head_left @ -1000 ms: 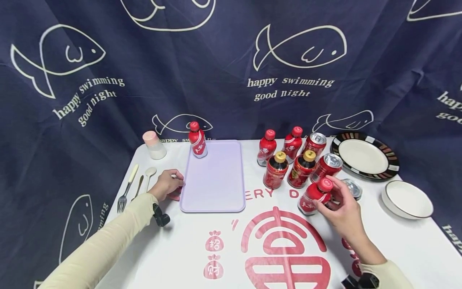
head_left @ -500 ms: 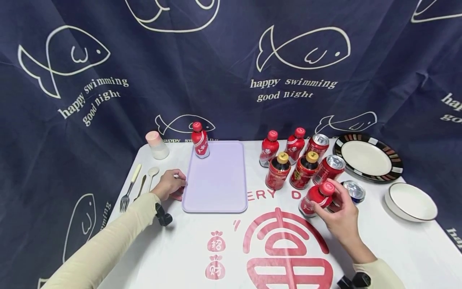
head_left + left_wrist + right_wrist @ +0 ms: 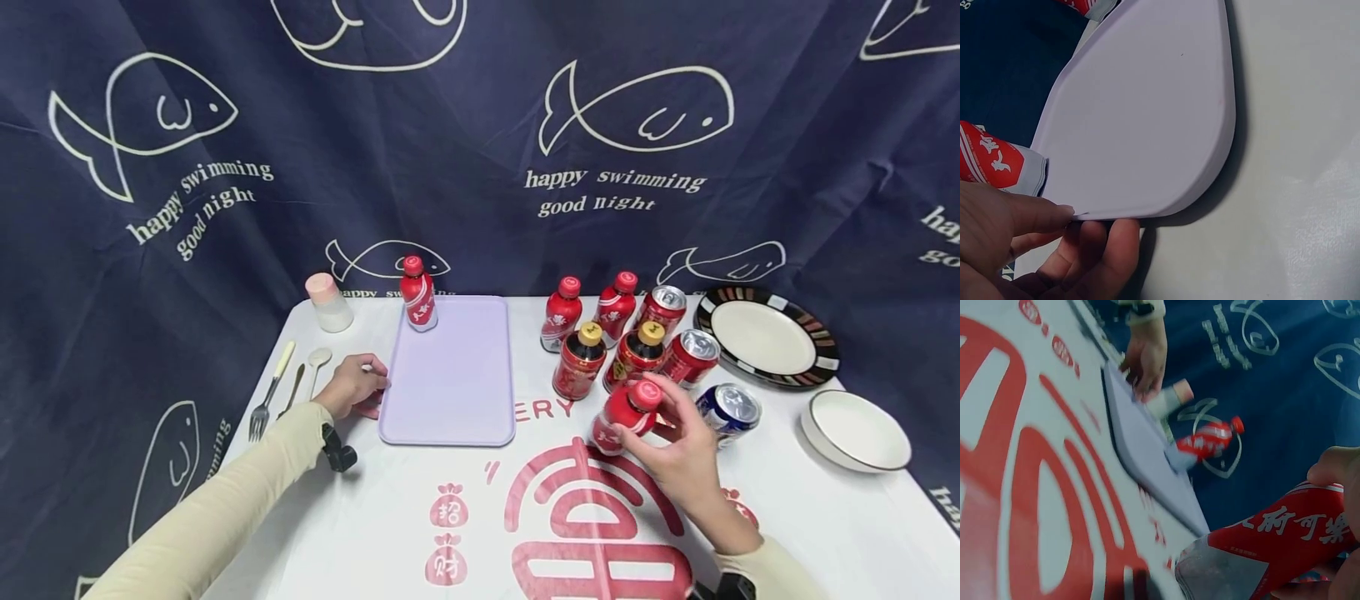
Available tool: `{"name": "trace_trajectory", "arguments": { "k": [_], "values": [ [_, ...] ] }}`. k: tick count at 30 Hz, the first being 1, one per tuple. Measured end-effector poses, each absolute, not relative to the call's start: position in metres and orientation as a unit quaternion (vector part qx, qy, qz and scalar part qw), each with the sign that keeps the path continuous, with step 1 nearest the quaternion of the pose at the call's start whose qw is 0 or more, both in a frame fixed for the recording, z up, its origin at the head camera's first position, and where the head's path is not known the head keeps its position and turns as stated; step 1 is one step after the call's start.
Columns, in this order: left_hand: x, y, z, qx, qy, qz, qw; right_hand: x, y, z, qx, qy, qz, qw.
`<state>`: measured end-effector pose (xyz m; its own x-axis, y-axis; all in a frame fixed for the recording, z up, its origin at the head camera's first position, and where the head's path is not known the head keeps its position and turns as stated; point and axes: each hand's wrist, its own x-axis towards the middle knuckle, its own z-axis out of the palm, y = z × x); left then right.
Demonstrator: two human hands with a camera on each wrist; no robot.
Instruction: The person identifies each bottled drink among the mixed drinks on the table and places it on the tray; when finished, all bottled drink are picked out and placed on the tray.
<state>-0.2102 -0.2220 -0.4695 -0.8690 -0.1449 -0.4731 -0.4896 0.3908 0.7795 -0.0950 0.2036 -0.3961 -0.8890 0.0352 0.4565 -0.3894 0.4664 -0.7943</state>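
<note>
My right hand (image 3: pixel 686 454) grips a red-labelled cola bottle (image 3: pixel 621 419) with a red cap, thumb on one side and fingers on the other. In the right wrist view this bottle (image 3: pixel 1260 556) is tilted, its clear base near the white tabletop. At the left edge of a lilac tray (image 3: pixel 450 383), my left hand (image 3: pixel 352 386) pinches the rim; the left wrist view has the thumb on top of the rim (image 3: pixel 1116 215) and the fingertips against its outer side. Another red cola bottle (image 3: pixel 418 300) stands on the tray's far left corner.
Right of the tray stand two red-capped bottles (image 3: pixel 561 315), two gold-capped bottles (image 3: pixel 580 362), red cans (image 3: pixel 692 360) and a blue can (image 3: pixel 729 412). A striped-rim plate (image 3: pixel 825 354) and white bowl (image 3: pixel 855 433) lie far right. Cutlery (image 3: pixel 273 387) and a pink-lidded shaker (image 3: pixel 330 304) sit left.
My right hand has moved left with the cola bottle, away from the blue can, which now shows more fully. The left hand keeps its place at the tray's edge.
</note>
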Motion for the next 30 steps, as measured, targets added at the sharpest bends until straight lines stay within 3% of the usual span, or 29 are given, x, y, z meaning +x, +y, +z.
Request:
{"name": "trace_trajectory", "arguments": {
  "k": [7,13,20,30],
  "values": [
    [-0.211,-0.222,-0.469,-0.18,0.81,0.532,0.166,-0.111,0.162,-0.388,0.153,-0.811,0.533,0.188],
    [-0.211,-0.222,-0.47,-0.184,0.813,0.527,0.166,-0.138,0.114,-0.388,0.175,-0.772,0.575,0.206],
    [-0.21,-0.222,-0.472,-0.192,0.81,0.528,0.167,-0.206,0.061,-0.42,0.164,-0.767,0.571,0.244],
    [-0.207,-0.22,-0.467,-0.187,0.824,0.511,0.159,-0.28,0.011,-0.432,0.091,-0.824,0.493,0.264]
  ]
}}
